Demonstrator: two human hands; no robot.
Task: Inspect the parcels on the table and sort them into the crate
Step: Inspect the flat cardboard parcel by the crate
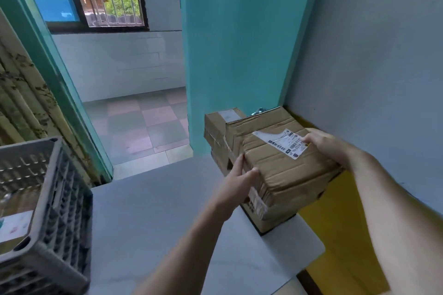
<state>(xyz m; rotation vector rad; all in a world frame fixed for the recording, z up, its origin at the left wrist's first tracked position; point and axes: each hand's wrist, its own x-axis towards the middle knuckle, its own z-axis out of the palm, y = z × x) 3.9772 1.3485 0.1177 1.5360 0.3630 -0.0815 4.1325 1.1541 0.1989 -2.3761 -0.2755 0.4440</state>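
Note:
A brown cardboard parcel (285,165) with a white shipping label sits on top of a stack at the table's far right. My left hand (237,179) grips its near-left corner, thumb on top and fingers down the side. My right hand (323,142) holds its far-right edge, fingers over the label's end. Under it lies another parcel (268,213) with a barcode sticker. Behind stand more parcels (220,127). The grey plastic crate (60,211) stands at the table's left edge, with a parcel partly visible inside.
The white table (155,223) stretches between the crate and the stack. A grey wall and a yellow panel (335,223) lie right of the stack. A teal pillar stands behind it, and an open doorway with a tiled floor lies beyond the table.

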